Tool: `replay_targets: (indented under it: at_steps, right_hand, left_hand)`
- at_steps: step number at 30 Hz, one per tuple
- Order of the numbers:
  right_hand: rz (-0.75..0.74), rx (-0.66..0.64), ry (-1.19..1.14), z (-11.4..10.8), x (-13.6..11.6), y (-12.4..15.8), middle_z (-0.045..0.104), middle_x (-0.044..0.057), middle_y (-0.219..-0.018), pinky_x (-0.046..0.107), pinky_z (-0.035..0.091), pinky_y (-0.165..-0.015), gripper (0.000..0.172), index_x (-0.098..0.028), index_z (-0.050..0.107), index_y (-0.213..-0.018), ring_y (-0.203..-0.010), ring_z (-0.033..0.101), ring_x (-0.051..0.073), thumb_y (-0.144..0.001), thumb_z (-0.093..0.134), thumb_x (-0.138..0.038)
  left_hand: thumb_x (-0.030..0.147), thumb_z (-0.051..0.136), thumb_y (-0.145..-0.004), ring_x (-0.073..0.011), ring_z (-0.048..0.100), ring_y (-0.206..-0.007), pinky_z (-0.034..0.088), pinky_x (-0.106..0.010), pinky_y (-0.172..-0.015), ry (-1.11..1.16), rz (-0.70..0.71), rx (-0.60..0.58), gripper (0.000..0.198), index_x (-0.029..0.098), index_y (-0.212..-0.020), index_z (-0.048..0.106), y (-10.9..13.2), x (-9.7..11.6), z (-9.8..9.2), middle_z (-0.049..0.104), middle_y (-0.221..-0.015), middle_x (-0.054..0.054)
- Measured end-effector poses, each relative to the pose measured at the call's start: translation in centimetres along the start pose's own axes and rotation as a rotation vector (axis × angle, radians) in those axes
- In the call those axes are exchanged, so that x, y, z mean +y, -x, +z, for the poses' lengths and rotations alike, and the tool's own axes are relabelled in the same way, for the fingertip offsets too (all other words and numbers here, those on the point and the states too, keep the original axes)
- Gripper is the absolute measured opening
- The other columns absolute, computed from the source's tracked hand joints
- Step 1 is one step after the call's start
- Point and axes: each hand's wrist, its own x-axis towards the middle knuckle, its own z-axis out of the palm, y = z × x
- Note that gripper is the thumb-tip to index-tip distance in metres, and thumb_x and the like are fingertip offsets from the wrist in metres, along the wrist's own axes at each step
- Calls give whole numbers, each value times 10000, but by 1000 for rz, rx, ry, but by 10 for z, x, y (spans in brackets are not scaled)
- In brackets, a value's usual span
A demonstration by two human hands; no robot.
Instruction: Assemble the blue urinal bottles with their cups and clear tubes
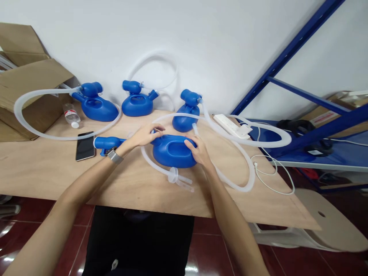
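In front of me on the table lies a blue plastic urinal bottle (pixel 174 151) with a handle opening in its body. My right hand (pixel 200 151) is closed round its right end, thumb on the near face. At the bottle's left end, my left hand (pixel 147 135) has its fingers bent around the spout, which they mostly hide. A loose blue receiver head (pixel 107 143) lies beside my left wrist. A clear tube (pixel 247 180) loops behind and around the bottle; a translucent round connector with short stubs (pixel 173 175) rests just in front of it.
Three more blue urinal bottles with heads and tubes stand along the wall, one a blue bottle (pixel 99 109) at left. Around them are a phone (pixel 85 147), a water bottle (pixel 71 115), a power strip (pixel 230 125), a cardboard box (pixel 31 88) and a blue shelf frame (pixel 287 57).
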Motion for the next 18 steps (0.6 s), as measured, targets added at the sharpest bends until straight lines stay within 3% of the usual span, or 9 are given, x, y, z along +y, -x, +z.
replay_targets:
  at_steps: [2, 5, 7, 10, 12, 14, 17, 18]
  right_hand:
    - [12, -2, 14, -1, -1, 0, 748, 111, -1159, 541, 549, -1071, 706, -239, 816, -1104, -1113, 709, 350, -899, 600, -879]
    - [3, -11, 43, -1, -2, 0, 737, 116, -1152, 539, 542, -1070, 710, -238, 815, -1087, -1099, 700, 353, -910, 580, -884]
    - [-4, -16, 47, -2, -3, 0, 731, 121, -1142, 541, 536, -1074, 705, -235, 815, -1077, -1097, 694, 355, -921, 571, -877]
    - [11, -18, 17, -1, -1, 0, 735, 120, -1147, 544, 529, -1088, 685, -229, 817, -1083, -1096, 696, 349, -918, 600, -858]
    - [16, -12, -13, -1, 1, 1, 740, 122, -1157, 544, 523, -1104, 673, -219, 819, -1087, -1100, 702, 344, -907, 634, -840]
    - [10, 11, -21, 0, 2, 1, 747, 126, -1159, 547, 513, -1118, 654, -209, 820, -1090, -1112, 702, 342, -914, 644, -814]
    - [15, 70, 33, 3, 2, 1, 758, 140, -1160, 567, 495, -1135, 618, -205, 816, -1101, -1152, 688, 353, -954, 615, -771]
    - [16, 103, 61, 4, 1, 1, 757, 146, -1175, 574, 485, -1149, 604, -205, 813, -1109, -1179, 678, 357, -968, 604, -754]
  left_hand:
    - [527, 529, -986, -374, 675, -1323, 499, -511, -1173, 141, 61, 120, 515, 193, -1287, 780, 4, -3, 9, 752, -1402, -114]
    - [633, 505, -994, -388, 486, -1547, 310, -536, -1336, 180, 204, 169, 589, 231, -1344, 757, 9, -11, 13, 702, -1493, -83]
    - [692, 522, -972, -397, 470, -1555, 266, -548, -1355, 196, 297, 142, 629, 250, -1358, 748, 11, -16, 13, 702, -1490, -78]
    - [712, 357, -1038, -381, 544, -1487, 302, -539, -1336, 273, 341, 101, 722, 226, -1464, 679, 10, -19, 12, 654, -1550, -105]
    - [675, 271, -1076, -355, 510, -1524, 301, -515, -1341, 239, 299, 111, 743, 204, -1543, 606, 10, -20, 7, 593, -1617, -120]
    - [596, 306, -1098, -329, 497, -1532, 320, -517, -1330, 110, 213, 193, 676, 195, -1588, 546, 12, -26, -4, 570, -1633, -130]
    - [376, 412, -1074, -316, 564, -1440, 387, -532, -1278, -216, 34, 370, 545, 178, -1563, 552, 18, -47, -29, 621, -1553, -152]
    - [311, 441, -1043, -322, 578, -1420, 399, -526, -1266, -345, -38, 357, 529, 166, -1531, 583, 21, -57, -37, 639, -1520, -163]
